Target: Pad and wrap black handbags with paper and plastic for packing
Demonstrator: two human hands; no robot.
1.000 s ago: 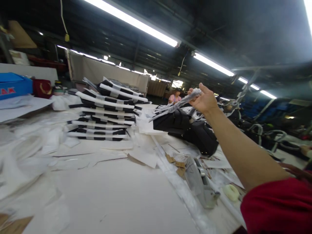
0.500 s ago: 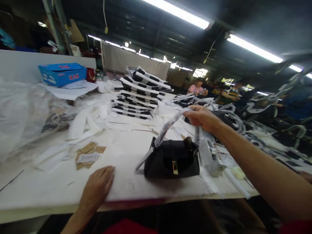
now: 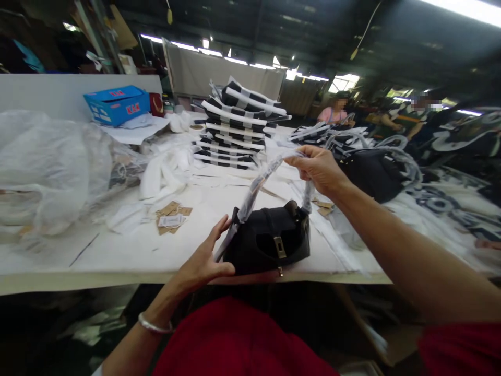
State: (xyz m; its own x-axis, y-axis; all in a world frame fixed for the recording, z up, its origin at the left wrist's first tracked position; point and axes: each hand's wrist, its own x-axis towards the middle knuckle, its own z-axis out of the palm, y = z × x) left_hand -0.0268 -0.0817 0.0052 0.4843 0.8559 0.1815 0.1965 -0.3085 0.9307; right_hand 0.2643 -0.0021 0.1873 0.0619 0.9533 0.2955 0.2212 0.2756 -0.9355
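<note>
A black handbag (image 3: 270, 237) with a gold-coloured clasp stands near the front edge of the white table (image 3: 117, 263). Its handle (image 3: 256, 190) is wrapped in clear plastic and arches upward. My right hand (image 3: 317, 167) pinches the top of that handle. At the bag's left side is my left hand (image 3: 207, 256), its thumb and fingers spread around the lower left corner. The thumb reaches the bag's front; whether the fingers touch its back cannot be made out.
Brown tags (image 3: 172, 216) lie left of the bag. Behind stands a stack of black pieces with white strips (image 3: 235, 128). A blue box (image 3: 117, 106) and plastic sheeting (image 3: 50, 167) are at left. Another black bag (image 3: 371, 175) sits at right. Two people work farther back.
My left hand has gone from lying on the table to the bag's left side, fingers spreading. The bag is nearer the front edge, its handle still in my right hand. The view has shifted.
</note>
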